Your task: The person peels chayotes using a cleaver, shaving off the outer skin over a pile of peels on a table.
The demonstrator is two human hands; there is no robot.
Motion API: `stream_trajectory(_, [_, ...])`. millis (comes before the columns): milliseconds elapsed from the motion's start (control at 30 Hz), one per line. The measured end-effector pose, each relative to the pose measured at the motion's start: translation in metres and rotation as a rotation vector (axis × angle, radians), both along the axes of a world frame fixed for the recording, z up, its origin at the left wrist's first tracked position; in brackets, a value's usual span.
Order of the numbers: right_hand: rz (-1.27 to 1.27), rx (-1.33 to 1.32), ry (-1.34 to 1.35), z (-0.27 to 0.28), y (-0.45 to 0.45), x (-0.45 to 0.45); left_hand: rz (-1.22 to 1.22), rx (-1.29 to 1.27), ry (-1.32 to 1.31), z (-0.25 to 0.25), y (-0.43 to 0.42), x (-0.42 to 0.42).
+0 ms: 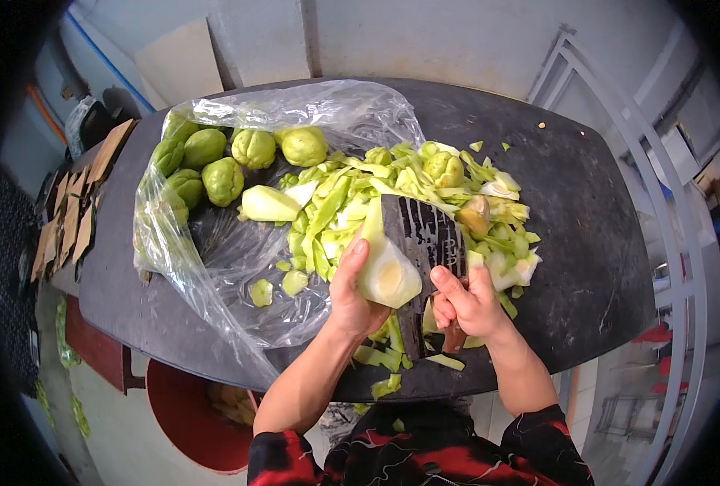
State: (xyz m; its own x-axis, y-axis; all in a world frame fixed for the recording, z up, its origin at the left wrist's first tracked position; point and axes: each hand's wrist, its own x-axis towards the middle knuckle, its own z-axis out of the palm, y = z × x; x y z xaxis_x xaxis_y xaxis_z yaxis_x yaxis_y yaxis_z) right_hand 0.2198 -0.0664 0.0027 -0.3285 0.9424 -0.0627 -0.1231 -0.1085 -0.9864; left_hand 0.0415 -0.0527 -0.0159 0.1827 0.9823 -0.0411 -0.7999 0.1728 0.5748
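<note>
My left hand [352, 293] is closed around a cut chayote [388, 275], whose pale inner face with a rounded core is turned up. In my right hand [475, 304] is a cleaver [423, 239] with a broad dark blade, wet and streaked, and a brown handle. The blade lies right beside the chayote; whether its edge touches the flesh I cannot tell. Under both hands spreads a heap of green chayote peelings [328, 215]. A peeled chayote [268, 204] rests at the heap's left side.
Several whole green chayotes [223, 181] sit in a clear plastic bag [206, 283] on the left of the dark table [595, 243]. Below the front edge stands a red bin [190, 425] with scraps inside. Grey metal rails [676, 267] run along the right.
</note>
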Motion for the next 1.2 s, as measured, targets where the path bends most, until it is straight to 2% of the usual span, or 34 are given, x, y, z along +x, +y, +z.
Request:
stream_trajectory(133, [0.027, -0.058, -0.022, 0.01, 0.004, 0.0, -0.037, -0.126, -0.029, 0.009, -0.001, 0.002])
stream_trajectory(333, [0.11, -0.101, -0.015, 0.028, 0.01, 0.02, -0.06, -0.116, -0.025, 0.019, -0.001, 0.006])
stream_trajectory(367, [0.114, -0.096, -0.016, 0.031, 0.01, 0.025, -0.062, -0.11, -0.023, 0.016, 0.002, 0.002])
stream_trajectory(400, [0.1, -0.078, -0.002, 0.034, 0.01, 0.03, -0.08, 0.022, -0.114, 0.014, 0.008, -0.005])
stream_trajectory(433, [0.041, 0.025, -0.079, 0.038, 0.009, 0.031, -0.095, 0.158, -0.205, 0.016, 0.012, -0.01])
stream_trajectory(500, [-0.198, 0.188, -0.27, 0.046, -0.006, 0.015, 0.222, 0.154, -0.11, 0.018, 0.014, -0.013])
stream_trajectory(533, [-0.211, 0.288, -0.508, 0.043, -0.012, 0.007, 0.332, 0.153, -0.099, 0.019, 0.016, -0.014])
stream_trajectory(567, [-0.222, 0.649, -0.69, 0.047, -0.021, -0.006, 0.44, 0.15, -0.086, 0.019, 0.018, -0.015])
stream_trajectory(600, [-0.179, 0.803, -0.708, 0.04, -0.028, -0.016, 0.451, 0.157, -0.076, 0.018, 0.018, -0.017])
stream_trajectory(633, [-0.037, 1.137, -0.906, 0.036, -0.033, -0.022, 0.526, 0.194, -0.077, 0.014, 0.019, -0.019])
stream_trajectory(700, [0.017, 1.052, -0.933, 0.036, -0.05, -0.04, 0.594, 0.229, -0.065, 0.007, 0.02, -0.027])
stream_trajectory(733, [0.011, 1.045, -0.927, 0.036, -0.05, -0.046, 0.57, 0.335, -0.145, 0.002, 0.022, -0.029])
stream_trajectory(800, [-0.002, 1.25, -1.026, 0.034, -0.05, -0.054, 0.535, 0.478, -0.237, 0.0, 0.021, -0.032])
stream_trajectory(900, [-0.017, 1.26, -1.046, 0.031, -0.05, -0.058, 0.513, 0.517, -0.307, 0.003, 0.021, -0.036])
stream_trajectory(1200, [-0.024, 1.242, -1.055, 0.033, -0.047, -0.066, 0.541, 0.579, -0.267, 0.002, 0.019, -0.038])
